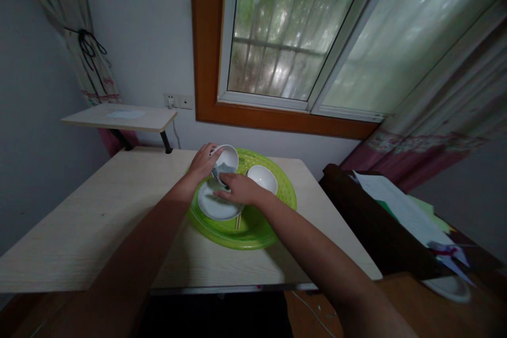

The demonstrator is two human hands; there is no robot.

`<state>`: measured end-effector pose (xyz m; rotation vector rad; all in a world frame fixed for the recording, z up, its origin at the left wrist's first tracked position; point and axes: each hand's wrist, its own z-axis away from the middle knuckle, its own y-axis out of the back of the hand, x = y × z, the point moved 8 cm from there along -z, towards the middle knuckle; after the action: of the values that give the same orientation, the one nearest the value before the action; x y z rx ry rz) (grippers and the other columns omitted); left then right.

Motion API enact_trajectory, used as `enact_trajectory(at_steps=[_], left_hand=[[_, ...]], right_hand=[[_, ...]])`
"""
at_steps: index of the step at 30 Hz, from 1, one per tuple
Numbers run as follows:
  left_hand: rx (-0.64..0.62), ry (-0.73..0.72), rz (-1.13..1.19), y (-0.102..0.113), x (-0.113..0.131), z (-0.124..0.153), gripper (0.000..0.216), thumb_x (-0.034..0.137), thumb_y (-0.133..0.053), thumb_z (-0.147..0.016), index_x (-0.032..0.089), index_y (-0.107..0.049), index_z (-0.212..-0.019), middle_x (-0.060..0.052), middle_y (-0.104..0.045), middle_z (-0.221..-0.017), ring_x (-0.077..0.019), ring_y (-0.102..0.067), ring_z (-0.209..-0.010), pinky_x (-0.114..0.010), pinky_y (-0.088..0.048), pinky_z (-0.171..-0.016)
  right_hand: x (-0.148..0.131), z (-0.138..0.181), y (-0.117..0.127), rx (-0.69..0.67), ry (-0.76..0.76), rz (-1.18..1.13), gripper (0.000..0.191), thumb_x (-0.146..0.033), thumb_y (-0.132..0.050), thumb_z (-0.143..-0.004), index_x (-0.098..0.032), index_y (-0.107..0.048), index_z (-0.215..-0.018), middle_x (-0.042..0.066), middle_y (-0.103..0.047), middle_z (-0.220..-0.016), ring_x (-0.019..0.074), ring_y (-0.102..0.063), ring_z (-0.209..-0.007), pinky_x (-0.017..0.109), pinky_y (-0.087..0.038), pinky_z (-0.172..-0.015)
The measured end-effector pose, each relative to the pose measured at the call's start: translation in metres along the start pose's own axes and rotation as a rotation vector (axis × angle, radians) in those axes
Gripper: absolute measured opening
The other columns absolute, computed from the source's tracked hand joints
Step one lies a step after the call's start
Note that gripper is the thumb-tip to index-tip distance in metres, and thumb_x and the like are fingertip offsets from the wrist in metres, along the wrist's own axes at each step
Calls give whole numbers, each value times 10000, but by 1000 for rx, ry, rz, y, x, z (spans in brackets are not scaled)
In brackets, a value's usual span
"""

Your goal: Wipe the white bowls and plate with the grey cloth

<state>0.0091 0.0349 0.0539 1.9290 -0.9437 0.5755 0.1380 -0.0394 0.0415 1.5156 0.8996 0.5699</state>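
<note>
Left hand: grasping the rim of a white bowl, which is tilted and held above the green tray; right hand: fingers closed on a grey cloth at the bowl's mouth; white plate: in the tray, beneath both hands; second bowl: upright, just beside the right hand; chopsticks: at the plate's near edge; worktop: pale wood, carrying the tray.

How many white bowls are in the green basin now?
2. A tilted bowl is held by the left hand at the back of the green basin; a second bowl sits upright right of it. The right hand may hide more.
</note>
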Motion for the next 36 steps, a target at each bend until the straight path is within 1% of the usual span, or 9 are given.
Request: enact_trajectory(at_steps=[3,6,10,14,18,22,25,31,36], left_hand=[[9,2,14,1,-1,0,342,518,-440,-948,239,-599,-1064,-80,-638,-1118,-242,-582,-1096,-393,-439,-1004],[27,0,28,3,-1,0,343,517,-443,-946,234,-596,-1067,-85,-635,-1118,-248,-578,-1102,-402,-432,-1012],[23,-3,39,1,-1,-1,345,520,-452,-944,231,-600,-1058,-84,-632,-1099,-246,-578,-1086,-397,-435,-998],[10,-16,65,-2,-2,-2,352,526,-453,-945,222,-600,-1044,-78,-637,-1080,-237,-583,-1063,-382,-440,-981],[19,-30,101,-3,-4,-3,383,542,-425,-957,213,-601,-1043,-75,-639,-1062,-228,-592,-1032,-374,-449,-958],[33,-22,64,-1,-7,-3,364,522,-442,-953,214,-610,-1052,-84,-640,-1074,-238,-590,-1045,-390,-449,-961],[19,-17,61,-2,-7,-3,348,517,-465,-941,225,-610,-1063,-84,-639,-1100,-241,-588,-1063,-394,-449,-974],[46,-4,143,-1,-10,-4,370,547,-443,-938,222,-608,-1006,-72,-640,-1038,-237,-591,-1019,-385,-455,-946],[43,-6,139,-1,-9,-4,382,554,-450,-935,220,-603,-1040,-79,-634,-1070,-238,-589,-1039,-382,-451,-950]], right_hand=[[-1,-1,5,-14,-17,-137,486,-589,-479,-981,-140,-623,-1100,114,-723,-1026,215,-678,-872,300,-485,-774],[0,-1,8,-7,-7,-165,486,-588,-462,-989,-140,-632,-1068,110,-728,-1012,213,-680,-871,299,-488,-776],[7,-1,6,36,1,-14,552,-582,-401,-1010,-137,-623,-1251,159,-693,-1241,256,-669,-1102,362,-489,-949],[20,0,4,114,-65,238,632,-579,-498,-966,-53,-626,-1293,234,-585,-1401,322,-497,-1372,468,-325,-1174],[22,2,5,183,-83,334,665,-530,-570,-934,-1,-581,-1338,267,-513,-1461,342,-408,-1439,501,-231,-1223],[11,0,-2,112,-19,214,621,-534,-562,-937,-40,-598,-1312,244,-592,-1386,333,-546,-1316,459,-354,-1149],[3,-1,-1,53,13,6,542,-537,-537,-956,-105,-596,-1279,185,-686,-1236,283,-672,-1077,384,-491,-942],[3,-3,10,27,-17,-279,340,-472,-616,-938,-145,-620,-1033,74,-703,-977,189,-634,-838,270,-451,-744],[9,-3,6,11,-23,-125,408,-514,-509,-984,-149,-642,-1109,105,-720,-1027,210,-660,-889,298,-467,-793]])
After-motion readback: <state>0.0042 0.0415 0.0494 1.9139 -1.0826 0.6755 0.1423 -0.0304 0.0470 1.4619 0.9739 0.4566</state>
